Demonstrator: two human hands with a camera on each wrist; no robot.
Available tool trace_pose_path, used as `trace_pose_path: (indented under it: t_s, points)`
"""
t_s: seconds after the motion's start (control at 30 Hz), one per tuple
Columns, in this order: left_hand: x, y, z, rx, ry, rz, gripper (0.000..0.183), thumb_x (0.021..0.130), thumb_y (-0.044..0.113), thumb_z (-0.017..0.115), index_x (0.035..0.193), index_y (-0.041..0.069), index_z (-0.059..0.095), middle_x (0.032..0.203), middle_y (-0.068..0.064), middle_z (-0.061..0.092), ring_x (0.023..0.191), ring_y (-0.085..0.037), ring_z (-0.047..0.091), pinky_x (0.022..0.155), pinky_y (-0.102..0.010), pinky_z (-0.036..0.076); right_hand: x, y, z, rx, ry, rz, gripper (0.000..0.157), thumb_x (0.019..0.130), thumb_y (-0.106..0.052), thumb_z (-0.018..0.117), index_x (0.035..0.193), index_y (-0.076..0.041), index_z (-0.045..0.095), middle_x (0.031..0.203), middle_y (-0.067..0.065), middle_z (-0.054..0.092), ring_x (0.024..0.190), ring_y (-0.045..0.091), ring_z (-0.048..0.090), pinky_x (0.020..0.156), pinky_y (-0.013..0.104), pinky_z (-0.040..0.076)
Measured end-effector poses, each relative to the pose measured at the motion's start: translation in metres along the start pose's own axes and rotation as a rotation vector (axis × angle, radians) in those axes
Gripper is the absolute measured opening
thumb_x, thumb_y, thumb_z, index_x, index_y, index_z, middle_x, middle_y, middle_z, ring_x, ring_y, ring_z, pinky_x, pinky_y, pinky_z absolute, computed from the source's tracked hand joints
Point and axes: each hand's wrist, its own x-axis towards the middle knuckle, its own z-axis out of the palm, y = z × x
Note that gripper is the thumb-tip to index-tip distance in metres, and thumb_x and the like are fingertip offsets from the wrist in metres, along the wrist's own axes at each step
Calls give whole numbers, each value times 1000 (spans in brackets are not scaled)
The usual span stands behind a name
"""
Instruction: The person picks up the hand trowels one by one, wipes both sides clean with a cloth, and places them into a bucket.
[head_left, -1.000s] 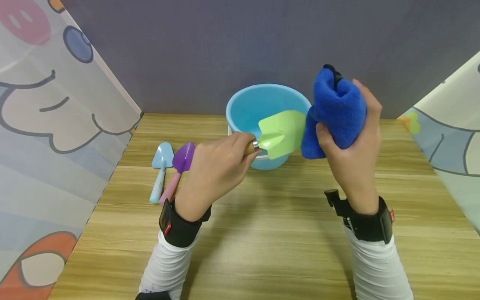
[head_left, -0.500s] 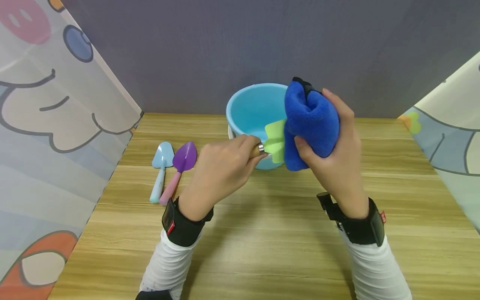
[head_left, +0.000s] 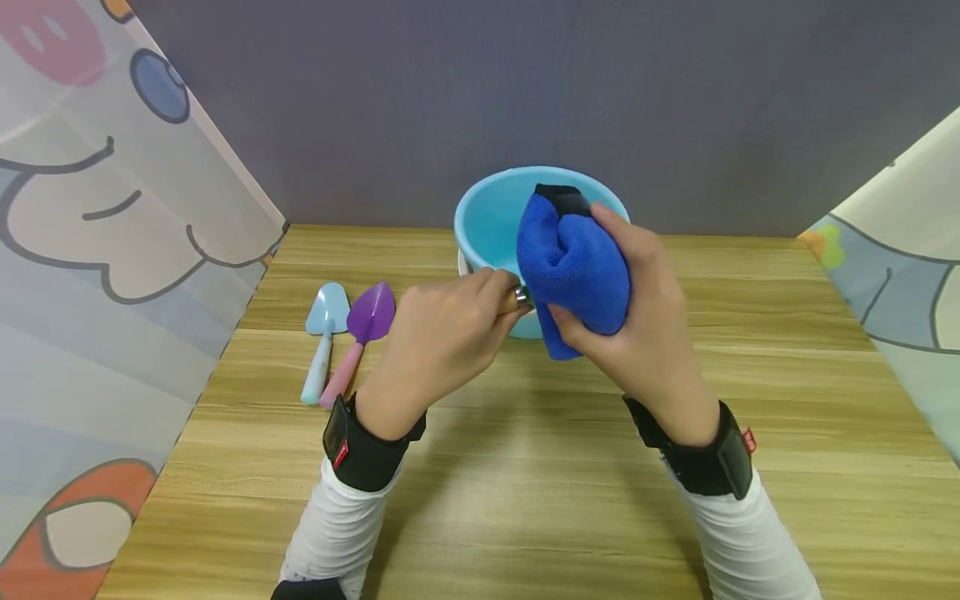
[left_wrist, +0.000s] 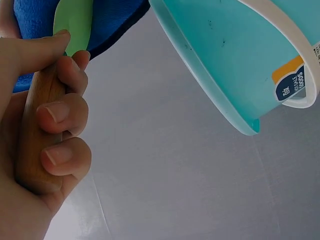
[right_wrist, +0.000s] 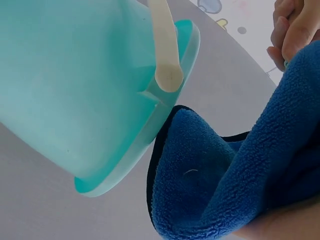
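Note:
My left hand point(head_left: 446, 342) grips the wooden handle point(left_wrist: 42, 125) of a green-bladed trowel point(left_wrist: 74, 25), fingers curled round it. My right hand point(head_left: 645, 317) holds a bunched blue cloth point(head_left: 577, 271) with a black edge, wrapped over the trowel's blade. In the head view the cloth hides the blade; the left wrist view shows a strip of green against it. Both hands are in front of a light blue bucket point(head_left: 487, 208), and the cloth overlaps its rim in the head view.
Left of the bucket, a light blue trowel point(head_left: 327, 312) and a purple trowel point(head_left: 371, 315) with a pink handle lie on the wooden table point(head_left: 555, 500). A white handle point(right_wrist: 167, 55) hangs on the bucket. A grey wall point(head_left: 420, 100) stands behind.
My right hand has moved left with the blue cloth, along the green blade to near the trowel's metal collar. The left hand has stayed nearly still with its grip.

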Motion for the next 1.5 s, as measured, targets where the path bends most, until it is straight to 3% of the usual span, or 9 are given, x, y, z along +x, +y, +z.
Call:
trace_pose_path:
  t_s: [0.2,0.5,0.9,1.13,1.5]
  points:
    - [0,-1,-2,-3,6,-2,28,93,29,61,74,9,57,55,2,47,43,-12,41,35,-28,31,0,-1,3,-29,-13,-75,81,64,-19,80,136,-3,46,132,25,56,121,35,49,100,62,42]
    - [-2,0,-4,24,31,13,28,90,16,59,64,9,51,51,0,42,41,-13,36,36,-28,26,-2,-2,6,-102,-45,-123,81,65,-28,77,137,-10,44,132,27,52,124,40,44,99,69,34]
    - [-3,2,-7,62,71,49,28,90,14,58,63,10,51,51,1,45,41,-13,36,34,-29,28,-2,-1,9,-116,-25,-130,77,72,-39,71,138,-11,43,134,26,53,126,39,44,101,68,33]
    - [-3,3,-8,92,72,71,28,91,16,58,64,10,52,52,1,46,41,-13,37,34,-29,31,-1,-2,8,-132,-21,-121,81,67,-32,75,138,-10,42,134,24,54,124,37,46,100,66,35]
    - [-3,4,-7,95,66,85,26,91,15,57,66,10,53,53,1,48,42,-12,37,35,-28,33,-2,-1,6,-163,-37,-88,86,66,-35,78,139,-7,42,134,23,55,122,35,48,100,63,38]
